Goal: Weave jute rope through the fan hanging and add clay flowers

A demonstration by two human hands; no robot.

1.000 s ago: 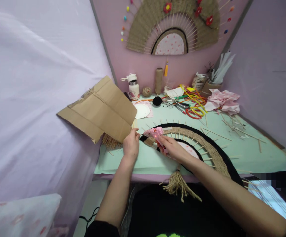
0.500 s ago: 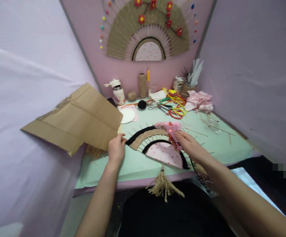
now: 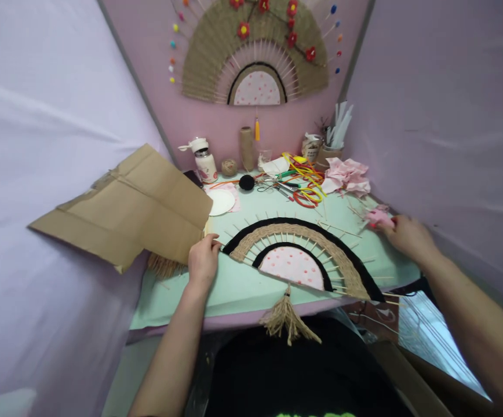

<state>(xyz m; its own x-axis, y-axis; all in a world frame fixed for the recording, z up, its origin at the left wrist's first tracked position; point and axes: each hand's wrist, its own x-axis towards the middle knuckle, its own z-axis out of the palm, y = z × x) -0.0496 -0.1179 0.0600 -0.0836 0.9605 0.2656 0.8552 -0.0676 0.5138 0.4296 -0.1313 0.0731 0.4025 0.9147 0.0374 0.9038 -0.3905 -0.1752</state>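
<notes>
A handmade fan [image 3: 251, 237] lies on the mint-green table cover [image 3: 243, 292], with black outer and inner bands, woven twine between thin sticks, and a pink dotted half-circle. A twine tassel [image 3: 290, 318] hangs from its straight edge over the table's front. My left hand [image 3: 203, 258] pinches the fan's left end, thumb and finger pressed together by a stick tip. Off to the right of the fan, my right hand [image 3: 410, 237] is closed around a pink hot glue gun [image 3: 378, 218], low over the table's right side. Its handle is partly hidden by my fingers.
Brown cardboard [image 3: 130, 208] leans at left over a straw-coloured bundle [image 3: 164, 265]. Along the back stand a bottle [image 3: 206, 167], twine ball [image 3: 229, 168], twine roll [image 3: 247, 149], scissors [image 3: 306, 197] and crumpled pink cloth [image 3: 349, 175]. A larger fan [image 3: 208, 63] hangs on the wall.
My right hand has carried the glue gun from above the fan's top band away to the right side of the table. My left hand stays at the fan's left end.
</notes>
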